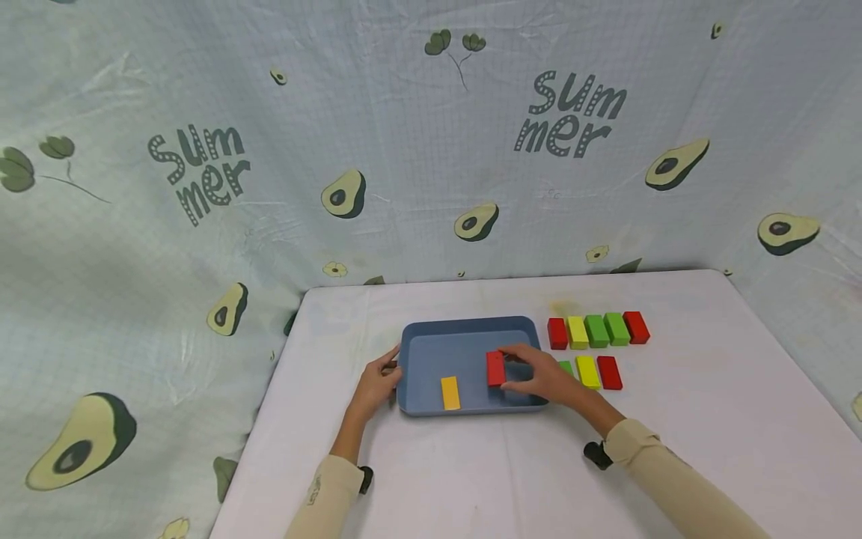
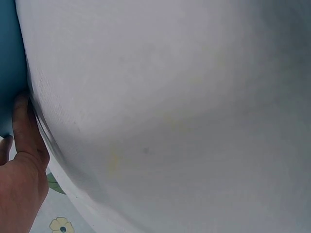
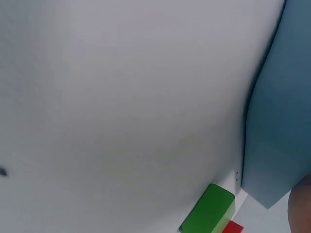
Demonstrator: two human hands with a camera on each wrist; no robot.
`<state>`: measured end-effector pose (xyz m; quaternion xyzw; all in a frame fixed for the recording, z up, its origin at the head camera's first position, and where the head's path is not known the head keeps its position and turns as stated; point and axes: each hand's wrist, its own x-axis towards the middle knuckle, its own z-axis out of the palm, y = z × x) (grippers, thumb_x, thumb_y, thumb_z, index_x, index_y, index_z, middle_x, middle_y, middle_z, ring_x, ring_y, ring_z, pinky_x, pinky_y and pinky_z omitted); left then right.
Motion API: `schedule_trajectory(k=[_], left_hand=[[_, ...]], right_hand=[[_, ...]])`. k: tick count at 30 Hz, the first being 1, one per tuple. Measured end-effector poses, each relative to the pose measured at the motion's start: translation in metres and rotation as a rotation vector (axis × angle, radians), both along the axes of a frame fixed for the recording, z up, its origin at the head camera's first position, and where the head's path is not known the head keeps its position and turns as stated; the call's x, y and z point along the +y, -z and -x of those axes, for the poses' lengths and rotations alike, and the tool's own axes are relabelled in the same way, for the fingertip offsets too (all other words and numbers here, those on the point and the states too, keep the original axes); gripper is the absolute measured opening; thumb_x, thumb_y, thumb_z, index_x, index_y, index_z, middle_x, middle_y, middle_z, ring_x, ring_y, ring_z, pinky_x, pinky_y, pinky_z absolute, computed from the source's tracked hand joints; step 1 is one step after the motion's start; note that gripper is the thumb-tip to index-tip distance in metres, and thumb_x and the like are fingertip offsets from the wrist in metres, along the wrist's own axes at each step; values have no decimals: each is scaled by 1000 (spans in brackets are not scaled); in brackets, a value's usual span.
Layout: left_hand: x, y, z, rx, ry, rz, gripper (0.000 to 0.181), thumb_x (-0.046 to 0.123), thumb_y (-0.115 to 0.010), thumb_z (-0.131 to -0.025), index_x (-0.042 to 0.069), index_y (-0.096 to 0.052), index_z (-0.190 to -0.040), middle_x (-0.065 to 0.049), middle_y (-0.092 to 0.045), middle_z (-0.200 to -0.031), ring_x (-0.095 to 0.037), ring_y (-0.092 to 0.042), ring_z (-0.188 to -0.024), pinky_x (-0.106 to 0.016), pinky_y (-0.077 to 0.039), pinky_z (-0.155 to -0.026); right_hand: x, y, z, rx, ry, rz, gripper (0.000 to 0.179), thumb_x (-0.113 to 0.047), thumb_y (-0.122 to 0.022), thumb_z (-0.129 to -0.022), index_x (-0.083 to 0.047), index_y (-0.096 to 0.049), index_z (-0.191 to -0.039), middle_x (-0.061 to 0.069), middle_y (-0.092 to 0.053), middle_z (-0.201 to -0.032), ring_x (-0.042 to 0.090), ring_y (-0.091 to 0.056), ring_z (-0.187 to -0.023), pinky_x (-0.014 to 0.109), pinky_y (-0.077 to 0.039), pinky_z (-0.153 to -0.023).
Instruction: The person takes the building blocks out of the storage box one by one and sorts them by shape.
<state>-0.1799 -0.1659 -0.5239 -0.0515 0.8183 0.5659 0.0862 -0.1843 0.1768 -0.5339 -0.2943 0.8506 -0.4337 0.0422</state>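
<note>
A blue-grey tray [image 1: 465,329] lies on the table. My left hand [image 1: 374,385] holds its left side; in the left wrist view, the fingers [image 2: 24,126] lie against the outer wall, where the tray meets the cloth. Over the right half of the tray, my right hand [image 1: 548,376] pinches a red block [image 1: 495,368] between thumb and fingers. Whether that block touches the tray floor I cannot tell. An orange-yellow block [image 1: 450,393] lies in the tray near its front edge. Only a sliver of the right hand [image 3: 300,206] shows in the right wrist view.
Right of the tray stands a back row of red, yellow and green blocks [image 1: 596,331]. In front of it are a yellow block [image 1: 588,372], a red block [image 1: 610,373] and a green block [image 1: 566,367] partly behind the right hand. A patterned cloth [image 1: 417,150] hangs behind the table.
</note>
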Motion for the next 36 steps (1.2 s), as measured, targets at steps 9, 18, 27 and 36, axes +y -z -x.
schedule_trajectory(k=[9, 18, 27, 36], left_hand=[[0, 1, 0, -2, 5, 6, 57, 6, -54, -85, 15, -47, -141, -16, -55, -114, -20, -55, -86, -31, -50, -63], [0, 1, 0, 14, 27, 2, 56, 6, -52, -86, 12, -45, -141, -20, -54, -117, -21, -55, -89, -32, -50, -64], [1, 1, 1, -1, 6, 19, 57, 7, -53, -85, 15, -47, -141, -16, -55, -116, -20, -55, -88, -31, -50, -63], [1, 0, 0, -4, 11, 11, 57, 7, -53, -85, 16, -47, -141, -17, -56, -116, -21, -55, -88, -32, -50, -63]], right_hand=[[9, -2, -6, -19, 9, 8, 71, -38, -74, -79, -4, -48, -136, 9, -53, -127, 27, -52, -112, 43, -46, -90], [26, -7, -5, -48, 89, -18, 71, -31, -77, -77, -9, -47, -137, 7, -52, -128, 29, -49, -114, 46, -46, -89], [37, -7, -6, -68, 128, -33, 73, -32, -76, -78, -10, -44, -140, 10, -47, -135, 28, -46, -119, 46, -45, -90], [50, -12, -7, -78, 158, -11, 70, -27, -76, -79, -8, -44, -139, 13, -47, -136, 36, -47, -120, 49, -44, -90]])
